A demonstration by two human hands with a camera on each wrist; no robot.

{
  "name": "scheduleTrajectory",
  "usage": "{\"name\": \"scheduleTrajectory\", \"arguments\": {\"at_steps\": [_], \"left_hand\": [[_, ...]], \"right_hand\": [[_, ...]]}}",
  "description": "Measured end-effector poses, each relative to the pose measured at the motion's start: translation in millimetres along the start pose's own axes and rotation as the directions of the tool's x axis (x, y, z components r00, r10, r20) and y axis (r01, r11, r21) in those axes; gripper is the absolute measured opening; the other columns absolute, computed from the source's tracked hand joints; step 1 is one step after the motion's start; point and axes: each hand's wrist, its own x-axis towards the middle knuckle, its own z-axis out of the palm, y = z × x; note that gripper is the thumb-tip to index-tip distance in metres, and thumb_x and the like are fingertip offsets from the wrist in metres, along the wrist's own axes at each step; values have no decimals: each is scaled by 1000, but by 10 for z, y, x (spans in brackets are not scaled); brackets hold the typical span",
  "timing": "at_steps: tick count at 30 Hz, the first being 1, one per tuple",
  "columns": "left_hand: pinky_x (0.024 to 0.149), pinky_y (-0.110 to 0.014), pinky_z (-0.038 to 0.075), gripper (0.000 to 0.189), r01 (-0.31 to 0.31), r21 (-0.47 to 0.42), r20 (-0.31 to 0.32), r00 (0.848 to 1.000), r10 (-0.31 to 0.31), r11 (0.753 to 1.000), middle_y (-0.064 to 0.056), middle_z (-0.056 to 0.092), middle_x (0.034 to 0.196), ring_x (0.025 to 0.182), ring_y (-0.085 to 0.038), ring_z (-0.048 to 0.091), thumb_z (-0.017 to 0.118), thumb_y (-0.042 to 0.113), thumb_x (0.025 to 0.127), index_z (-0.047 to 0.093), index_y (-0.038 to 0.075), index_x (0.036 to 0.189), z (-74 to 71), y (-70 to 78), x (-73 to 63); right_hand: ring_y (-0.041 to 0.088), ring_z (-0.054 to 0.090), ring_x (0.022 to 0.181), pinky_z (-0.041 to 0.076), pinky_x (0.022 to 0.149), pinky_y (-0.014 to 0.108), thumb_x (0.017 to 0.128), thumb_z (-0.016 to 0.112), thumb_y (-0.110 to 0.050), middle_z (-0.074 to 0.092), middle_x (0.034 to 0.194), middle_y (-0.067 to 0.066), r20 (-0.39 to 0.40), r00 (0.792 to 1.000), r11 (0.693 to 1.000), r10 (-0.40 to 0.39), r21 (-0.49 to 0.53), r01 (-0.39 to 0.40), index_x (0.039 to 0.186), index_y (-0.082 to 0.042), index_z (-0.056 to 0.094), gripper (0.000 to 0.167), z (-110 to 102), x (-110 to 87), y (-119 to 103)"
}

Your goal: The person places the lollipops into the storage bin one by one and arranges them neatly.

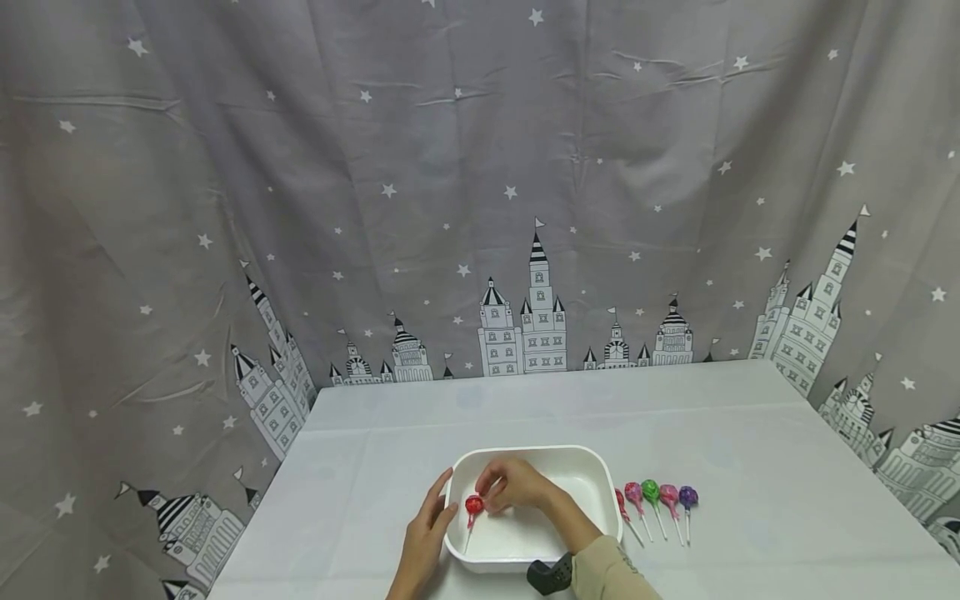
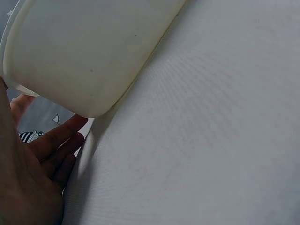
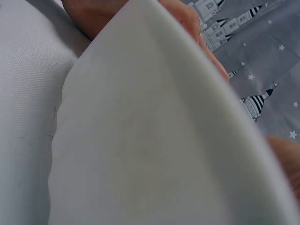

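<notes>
A red-wrapped lollipop (image 1: 474, 504) lies at the left end of a white tray (image 1: 551, 546), its stick pointing toward the near side. My right hand (image 1: 517, 485) reaches over the tray with curled fingers and holds the lollipop's head by its right side. At the tray's left end, my left hand (image 1: 427, 533) rests against the outer wall, thumb near the rim. The left wrist view shows its fingers (image 2: 58, 136) fairly straight beside the tray's side (image 2: 93, 56). In the right wrist view, the tray wall (image 3: 136, 117) hides most of the right hand.
Right of the tray, several lollipops lie in a row on the white table: a red one (image 1: 622, 507), pink ones, a green one (image 1: 651, 493) and a purple one (image 1: 688, 500). A grey curtain (image 1: 510, 150) with castles and stars hangs behind the table (image 1: 390, 450).
</notes>
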Motion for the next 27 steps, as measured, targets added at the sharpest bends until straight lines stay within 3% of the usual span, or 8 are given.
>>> {"name": "scheduleTrajectory", "arguments": {"at_steps": [5, 12, 17, 27], "left_hand": [[84, -45, 47, 45, 6, 2, 4, 1000, -6, 1000, -12, 64, 109, 101, -24, 60, 52, 27, 94, 43, 26, 138, -3, 10, 2], [84, -46, 46, 45, 2, -1, 14, 1000, -2, 1000, -14, 64, 109, 101, -26, 60, 52, 27, 94, 43, 23, 138, -4, 18, 11], [84, -45, 47, 45, 14, -8, 17, 1000, -14, 1000, -13, 64, 110, 102, -26, 60, 52, 29, 94, 43, 25, 138, 9, 19, 9], [86, -44, 45, 45, 17, -22, 7, 1000, -17, 1000, -10, 64, 109, 102, -22, 59, 54, 27, 93, 44, 27, 137, -11, 20, -2]], "right_hand": [[30, 66, 79, 53, 63, 23, 67, 70, 17, 64, 89, 19, 0, 1000, 1000, -15, 22, 15, 95, 8, 61, 31, 4, 3, 0], [17, 62, 72, 52, 59, 22, 66, 71, 14, 63, 87, 18, -34, 999, 998, -13, -58, 11, 96, 6, 62, 33, -21, -15, -40], [16, 62, 71, 51, 56, 23, 67, 73, 10, 64, 87, 16, -38, 999, 994, -15, -110, 11, 97, 3, 63, 33, -63, -59, -132], [22, 61, 78, 50, 67, 23, 71, 76, -1, 63, 90, 15, -60, 992, 985, -110, -137, 101, 101, -4, 64, 33, -197, -240, -411]]}}
